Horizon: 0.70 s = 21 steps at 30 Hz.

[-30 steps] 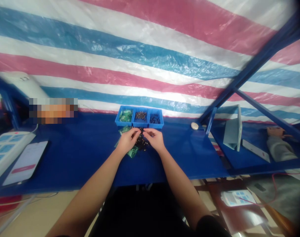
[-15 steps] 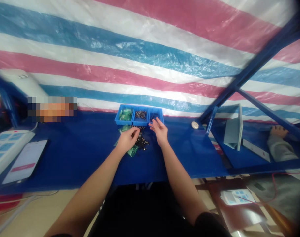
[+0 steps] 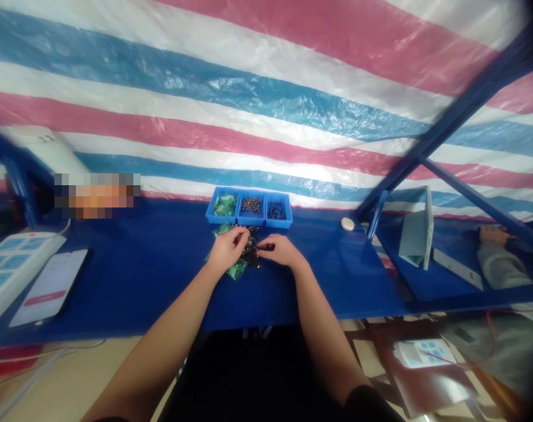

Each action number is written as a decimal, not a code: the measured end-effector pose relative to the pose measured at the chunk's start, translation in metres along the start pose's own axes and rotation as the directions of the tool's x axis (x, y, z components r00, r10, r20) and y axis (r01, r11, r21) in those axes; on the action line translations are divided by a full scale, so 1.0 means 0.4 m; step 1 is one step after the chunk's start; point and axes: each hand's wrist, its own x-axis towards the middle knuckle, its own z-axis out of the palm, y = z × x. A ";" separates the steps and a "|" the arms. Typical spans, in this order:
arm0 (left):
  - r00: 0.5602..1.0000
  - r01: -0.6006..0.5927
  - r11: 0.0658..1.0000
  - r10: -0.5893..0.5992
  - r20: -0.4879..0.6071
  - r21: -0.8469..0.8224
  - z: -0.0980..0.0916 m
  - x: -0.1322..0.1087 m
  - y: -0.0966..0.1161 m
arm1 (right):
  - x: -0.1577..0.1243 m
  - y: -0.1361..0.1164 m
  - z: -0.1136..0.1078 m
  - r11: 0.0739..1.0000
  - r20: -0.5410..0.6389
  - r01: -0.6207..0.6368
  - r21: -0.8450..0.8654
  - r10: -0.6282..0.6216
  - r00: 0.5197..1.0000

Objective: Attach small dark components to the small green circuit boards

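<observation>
My left hand (image 3: 228, 249) is closed in a pinch over the left side of a mixed pile; what its fingertips hold, if anything, is too small to make out. Across from it, my right hand (image 3: 280, 251) reaches in from the right, thumb and fingers apart at the pile's edge. The pile holds small dark and brassy pieces (image 3: 251, 256) and green pieces (image 3: 237, 269), partly hidden by my hands. Just behind stand three joined blue bins: the left bin (image 3: 212, 218) holds green pieces, the middle bin (image 3: 250, 221) small metallic pieces, the right bin (image 3: 279, 223) dark pieces.
On the blue table (image 3: 156, 275) a phone (image 3: 51, 287) and a white power strip (image 3: 12, 264) lie at left. A small round white object (image 3: 348, 224) sits at right. Beyond the blue frame are a propped tablet (image 3: 418, 231) and another person's hand (image 3: 494, 234).
My right hand has come down from the right bin to the pile, and the bin's dark pieces now show. My left hand stays pinched in nearly the same spot.
</observation>
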 end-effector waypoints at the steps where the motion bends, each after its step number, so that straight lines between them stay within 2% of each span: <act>1: 1.000 0.002 1.000 -0.002 0.002 -0.002 0.002 0.000 -0.001 | 0.001 0.000 0.003 1.000 -0.011 0.010 -0.016 -0.010 1.000; 14: 1.000 0.008 1.000 -0.008 -0.019 0.007 -0.005 -0.005 0.009 | 0.007 0.001 0.032 0.987 -0.111 0.000 -0.158 -0.018 0.994; 18: 1.000 0.006 1.000 -0.005 -0.019 0.009 -0.002 -0.004 0.005 | 0.006 0.003 0.035 0.990 -0.147 -0.006 -0.139 -0.015 0.989; 21: 1.000 0.010 1.000 -0.010 -0.009 0.019 -0.002 -0.004 0.001 | 0.008 0.003 0.038 0.997 -0.210 -0.042 -0.061 0.029 0.977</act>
